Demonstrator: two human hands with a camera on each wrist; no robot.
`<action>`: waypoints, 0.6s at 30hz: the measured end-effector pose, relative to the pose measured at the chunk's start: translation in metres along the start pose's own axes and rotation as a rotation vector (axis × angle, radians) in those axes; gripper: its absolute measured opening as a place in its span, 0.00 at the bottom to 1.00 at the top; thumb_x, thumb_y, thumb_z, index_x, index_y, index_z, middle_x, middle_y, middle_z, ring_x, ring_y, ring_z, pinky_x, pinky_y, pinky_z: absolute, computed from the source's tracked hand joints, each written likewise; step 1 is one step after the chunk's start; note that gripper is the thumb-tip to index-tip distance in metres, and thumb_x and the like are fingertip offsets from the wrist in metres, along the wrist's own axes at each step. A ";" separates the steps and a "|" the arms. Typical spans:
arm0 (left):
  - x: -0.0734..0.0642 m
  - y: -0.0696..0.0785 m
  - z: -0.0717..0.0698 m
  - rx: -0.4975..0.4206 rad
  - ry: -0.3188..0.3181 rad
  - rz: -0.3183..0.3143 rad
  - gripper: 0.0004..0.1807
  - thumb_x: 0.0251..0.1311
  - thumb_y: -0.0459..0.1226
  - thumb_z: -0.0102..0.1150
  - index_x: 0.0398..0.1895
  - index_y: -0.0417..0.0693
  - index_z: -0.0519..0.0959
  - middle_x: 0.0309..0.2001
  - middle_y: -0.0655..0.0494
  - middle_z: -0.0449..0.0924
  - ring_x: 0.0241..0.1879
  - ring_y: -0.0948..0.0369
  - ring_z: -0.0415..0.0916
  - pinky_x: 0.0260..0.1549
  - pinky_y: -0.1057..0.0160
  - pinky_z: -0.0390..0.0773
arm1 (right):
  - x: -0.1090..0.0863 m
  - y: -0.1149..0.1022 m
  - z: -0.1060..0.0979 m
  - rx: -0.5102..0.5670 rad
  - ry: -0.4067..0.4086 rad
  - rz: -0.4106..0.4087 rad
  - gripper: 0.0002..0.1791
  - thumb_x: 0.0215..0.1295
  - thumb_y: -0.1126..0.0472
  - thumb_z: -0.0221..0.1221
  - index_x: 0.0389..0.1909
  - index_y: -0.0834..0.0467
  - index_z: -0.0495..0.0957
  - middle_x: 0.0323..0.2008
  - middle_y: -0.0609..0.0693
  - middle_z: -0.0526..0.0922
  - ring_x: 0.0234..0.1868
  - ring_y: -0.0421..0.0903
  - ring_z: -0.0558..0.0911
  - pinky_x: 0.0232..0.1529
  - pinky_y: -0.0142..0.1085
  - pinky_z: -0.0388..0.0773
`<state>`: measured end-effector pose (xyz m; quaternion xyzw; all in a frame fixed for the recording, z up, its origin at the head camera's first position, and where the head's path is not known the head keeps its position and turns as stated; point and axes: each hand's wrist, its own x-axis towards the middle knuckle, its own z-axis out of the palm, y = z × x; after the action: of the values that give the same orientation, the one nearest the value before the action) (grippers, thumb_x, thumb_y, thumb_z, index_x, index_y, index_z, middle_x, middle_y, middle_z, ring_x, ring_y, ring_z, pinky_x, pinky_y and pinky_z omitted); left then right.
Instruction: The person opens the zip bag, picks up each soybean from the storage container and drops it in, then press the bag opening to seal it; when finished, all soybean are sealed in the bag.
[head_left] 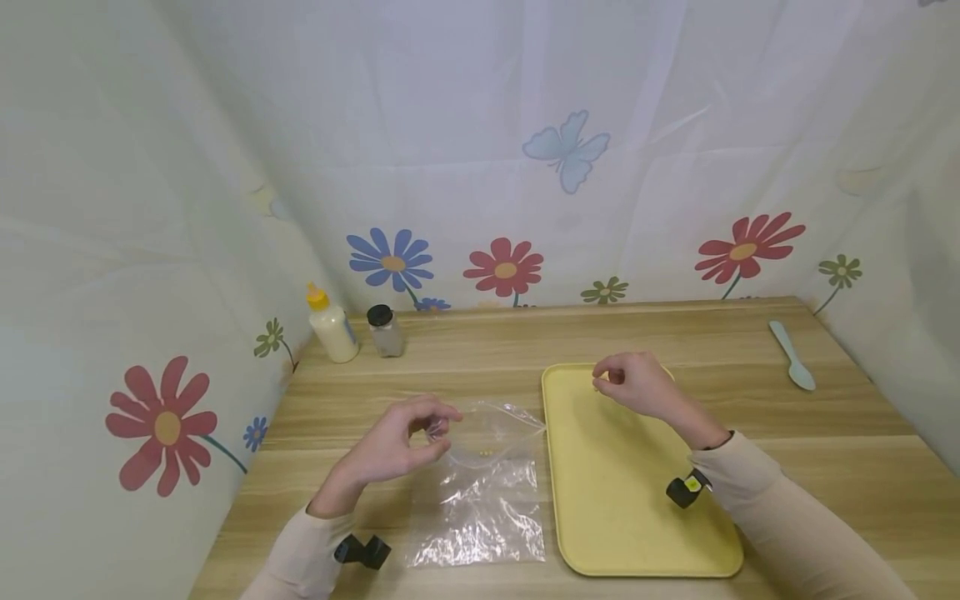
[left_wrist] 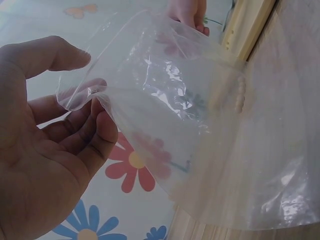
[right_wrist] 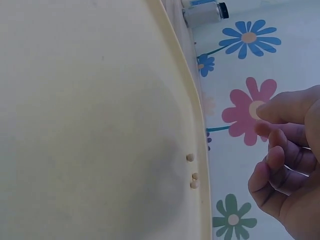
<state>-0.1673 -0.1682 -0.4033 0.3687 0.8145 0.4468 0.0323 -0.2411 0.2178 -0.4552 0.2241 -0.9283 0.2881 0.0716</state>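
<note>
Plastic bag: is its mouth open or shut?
Open: in the head view the bag gapes at its rim, the left hand holding one edge.

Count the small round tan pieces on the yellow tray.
3, near one edge of the shallow yellow tray: in the right-wrist view, one small round tan piece alone; below it a close pair, upper piece and lower piece. The right hand may hide more.

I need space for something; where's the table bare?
Bare wood stretches between the jar and the spoon, behind the tray; another patch lies between tray and spoon. It's crowded left of the tray, where the left hand holds the clear bag.
</note>
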 end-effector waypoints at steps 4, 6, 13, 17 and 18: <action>0.000 0.002 0.000 -0.001 0.000 0.011 0.19 0.50 0.22 0.63 0.48 0.34 0.78 0.35 0.52 0.78 0.35 0.54 0.76 0.42 0.59 0.83 | 0.001 0.006 0.004 -0.019 -0.015 0.027 0.06 0.60 0.62 0.64 0.35 0.59 0.85 0.17 0.42 0.72 0.17 0.35 0.64 0.21 0.29 0.63; 0.000 0.003 -0.001 -0.002 -0.002 0.010 0.18 0.50 0.22 0.63 0.48 0.34 0.78 0.35 0.51 0.78 0.35 0.53 0.76 0.42 0.59 0.83 | 0.001 0.009 0.005 -0.021 -0.023 0.038 0.06 0.60 0.62 0.64 0.35 0.60 0.85 0.17 0.43 0.72 0.16 0.36 0.64 0.20 0.29 0.63; 0.001 -0.004 0.001 0.008 -0.010 -0.014 0.18 0.50 0.22 0.63 0.48 0.34 0.79 0.35 0.51 0.78 0.35 0.52 0.76 0.42 0.59 0.83 | 0.003 0.016 0.009 -0.030 -0.062 0.048 0.07 0.58 0.62 0.65 0.36 0.61 0.84 0.17 0.43 0.72 0.15 0.36 0.65 0.19 0.29 0.63; 0.000 -0.021 0.004 0.017 -0.008 -0.010 0.19 0.51 0.23 0.63 0.49 0.35 0.78 0.35 0.52 0.78 0.36 0.52 0.76 0.42 0.59 0.83 | 0.005 0.021 0.013 -0.042 -0.081 0.062 0.07 0.58 0.62 0.66 0.36 0.61 0.85 0.17 0.43 0.73 0.15 0.36 0.67 0.19 0.29 0.64; 0.000 -0.026 0.005 0.018 -0.007 -0.007 0.19 0.51 0.23 0.63 0.49 0.36 0.78 0.35 0.52 0.78 0.36 0.53 0.76 0.42 0.60 0.83 | 0.005 0.023 0.013 -0.046 -0.086 0.064 0.07 0.58 0.62 0.66 0.36 0.61 0.85 0.17 0.43 0.73 0.15 0.36 0.67 0.20 0.29 0.64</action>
<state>-0.1801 -0.1731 -0.4254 0.3677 0.8197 0.4379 0.0333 -0.2559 0.2248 -0.4762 0.2046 -0.9436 0.2589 0.0272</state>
